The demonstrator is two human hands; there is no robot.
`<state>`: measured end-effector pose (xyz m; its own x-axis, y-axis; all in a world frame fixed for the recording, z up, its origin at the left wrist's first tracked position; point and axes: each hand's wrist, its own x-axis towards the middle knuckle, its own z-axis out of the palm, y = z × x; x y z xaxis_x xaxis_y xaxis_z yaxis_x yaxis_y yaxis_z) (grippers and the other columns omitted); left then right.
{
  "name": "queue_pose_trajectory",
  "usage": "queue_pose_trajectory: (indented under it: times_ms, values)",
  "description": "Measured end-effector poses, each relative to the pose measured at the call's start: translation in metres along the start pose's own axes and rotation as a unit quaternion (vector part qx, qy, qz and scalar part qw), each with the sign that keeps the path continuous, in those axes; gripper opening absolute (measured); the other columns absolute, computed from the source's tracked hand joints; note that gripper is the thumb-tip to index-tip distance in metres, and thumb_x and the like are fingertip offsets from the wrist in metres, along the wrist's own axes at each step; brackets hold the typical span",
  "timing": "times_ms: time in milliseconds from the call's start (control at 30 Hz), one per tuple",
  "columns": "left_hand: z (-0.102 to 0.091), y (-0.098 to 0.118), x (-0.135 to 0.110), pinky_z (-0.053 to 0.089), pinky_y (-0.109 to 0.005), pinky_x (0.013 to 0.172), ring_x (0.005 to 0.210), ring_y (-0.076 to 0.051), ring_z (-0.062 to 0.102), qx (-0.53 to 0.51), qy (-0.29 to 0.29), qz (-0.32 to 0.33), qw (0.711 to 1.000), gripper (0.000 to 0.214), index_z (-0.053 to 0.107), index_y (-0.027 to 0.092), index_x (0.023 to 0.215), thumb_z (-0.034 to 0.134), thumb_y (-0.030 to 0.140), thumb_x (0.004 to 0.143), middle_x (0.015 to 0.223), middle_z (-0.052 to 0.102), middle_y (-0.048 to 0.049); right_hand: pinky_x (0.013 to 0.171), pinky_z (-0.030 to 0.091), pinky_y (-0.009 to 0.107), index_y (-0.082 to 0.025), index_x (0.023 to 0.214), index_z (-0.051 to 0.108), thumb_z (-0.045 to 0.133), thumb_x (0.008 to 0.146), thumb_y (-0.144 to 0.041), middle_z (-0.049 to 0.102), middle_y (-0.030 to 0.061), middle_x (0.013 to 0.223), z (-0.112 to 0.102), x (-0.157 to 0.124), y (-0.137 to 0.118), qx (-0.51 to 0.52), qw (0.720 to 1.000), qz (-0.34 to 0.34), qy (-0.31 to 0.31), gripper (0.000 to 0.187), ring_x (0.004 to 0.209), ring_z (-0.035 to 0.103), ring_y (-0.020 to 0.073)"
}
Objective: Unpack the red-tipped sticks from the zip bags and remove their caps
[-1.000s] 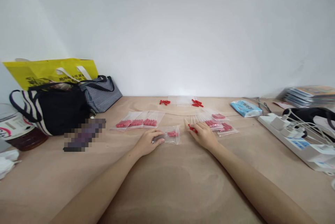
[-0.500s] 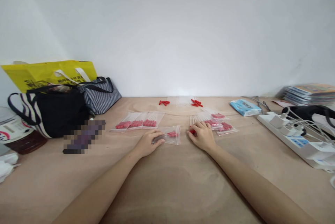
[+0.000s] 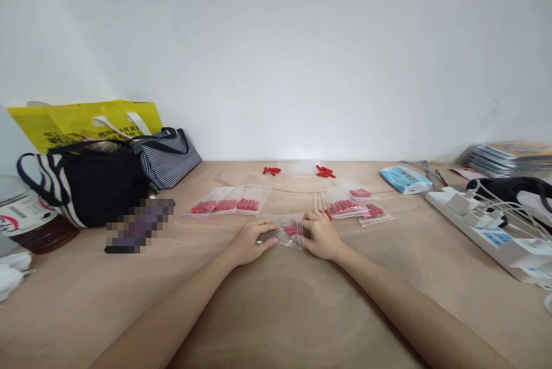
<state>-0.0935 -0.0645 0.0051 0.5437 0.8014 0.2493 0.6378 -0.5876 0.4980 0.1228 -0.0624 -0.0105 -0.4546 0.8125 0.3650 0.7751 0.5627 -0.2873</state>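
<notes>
Near the centre of the frame, a clear bag (image 3: pixel 283 224) with red-ended sticks (image 3: pixel 292 230) inside, lying low over a brown tabletop (image 3: pixel 276 311) between two bare hands. At its left end, the left hand (image 3: pixel 254 241), palm down, thumb and fingers clamped on the plastic. At its right end, the right hand (image 3: pixel 319 235), fingers bent and thumb tucked in, touching the bag; cannot tell whether pinching the film or a red end.

Just beyond the right hand, loose pale sticks (image 3: pixel 319 202); right of these, overlapping filled bags (image 3: pixel 345 207). Left of centre, a row of three filled bags (image 3: pixel 225 203), red ends toward the viewer. Farther up, against a white wall (image 3: pixel 276 58), two small red piles (image 3: pixel 271 171) with flat clear packets (image 3: pixel 304 168) between.

On the right side, a blue packet (image 3: pixel 405 179), a white power strip (image 3: pixel 487 237) and stacked booklets (image 3: pixel 511 159). On the left side, a yellow bag (image 3: pixel 86 119), a striped bag (image 3: pixel 166 156) and a black bag (image 3: pixel 103 185).
</notes>
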Motion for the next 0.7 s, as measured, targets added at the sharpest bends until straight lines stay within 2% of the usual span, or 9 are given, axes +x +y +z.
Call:
queue_pose_trajectory:
  times_ms: [100,267,400,467,567,633,700]
  values:
    - [0.0,-0.001,-0.001,0.038,-0.037,0.095,0.109,-0.02,0.05,0.002,-0.014,-0.014,1.0,0.034,0.058,0.022,0.11,0.055,0.031,0.077,0.118,0.056,-0.0062,0.072,0.031,0.03,-0.019,0.078,0.058,0.059,0.074,-0.035,0.055,0.0031,0.081,0.001,0.001,-0.001,0.006,1.0,0.008,0.003,0.016,0.081,0.046,0.0175]
    - [-0.001,-0.003,-0.002,0.033,-0.039,0.1,0.117,-0.02,0.043,0.003,-0.039,-0.017,0.999,0.043,0.05,0.021,0.119,0.053,0.033,0.078,0.128,0.048,-0.0072,0.07,0.034,0.029,-0.018,0.076,0.05,0.059,0.073,-0.024,0.055,0.0004,0.071,-0.002,-0.003,-0.001,0.044,0.999,0.0,0.006,0.011,0.075,0.047,0.0166]
    - [-0.002,-0.004,-0.002,0.031,-0.04,0.101,0.12,-0.02,0.041,0.006,-0.048,-0.005,0.999,0.045,0.047,0.022,0.122,0.053,0.033,0.079,0.129,0.046,-0.0066,0.064,0.038,0.026,-0.019,0.073,0.048,0.053,0.073,-0.018,0.053,-0.0003,0.067,-0.004,-0.006,0.001,0.145,0.989,-0.006,0.027,0.005,0.07,0.048,0.0147]
    - [-0.003,-0.003,-0.002,0.03,-0.04,0.102,0.12,-0.021,0.04,0.01,-0.052,-0.006,0.999,0.046,0.046,0.022,0.123,0.052,0.032,0.079,0.13,0.045,-0.0065,0.059,0.04,0.025,-0.019,0.075,0.049,0.05,0.075,-0.02,0.054,-0.0009,0.067,-0.004,-0.007,0.006,0.254,0.967,0.014,0.024,0.002,0.063,0.048,0.0122]
    - [-0.005,-0.002,-0.003,0.03,-0.04,0.102,0.121,-0.021,0.039,0.017,-0.059,-0.012,0.998,0.047,0.044,0.021,0.124,0.052,0.032,0.079,0.131,0.044,-0.0071,0.054,0.042,0.023,-0.019,0.078,0.048,0.052,0.074,-0.028,0.057,-0.001,0.07,-0.009,-0.007,0.018,0.429,0.9,0.074,0.018,0.011,0.058,0.051,0.01]
    - [-0.005,-0.001,-0.003,0.031,-0.04,0.101,0.119,-0.022,0.041,0.023,-0.056,-0.012,0.998,0.047,0.044,0.021,0.123,0.051,0.031,0.078,0.13,0.045,-0.0078,0.057,0.044,0.024,-0.018,0.076,0.048,0.059,0.068,-0.031,0.059,-0.0011,0.07,-0.016,-0.006,0.031,0.493,0.862,0.112,0.035,0.018,0.06,0.055,0.0106]
    - [-0.006,0.0,-0.003,0.033,-0.04,0.099,0.117,-0.022,0.043,0.027,-0.048,-0.007,0.998,0.045,0.046,0.021,0.121,0.052,0.028,0.077,0.127,0.048,-0.0075,0.054,0.044,0.025,-0.018,0.075,0.05,0.064,0.063,-0.032,0.059,-0.0023,0.063,-0.024,-0.004,0.046,0.513,0.845,0.14,0.058,0.023,0.057,0.055,0.0111]
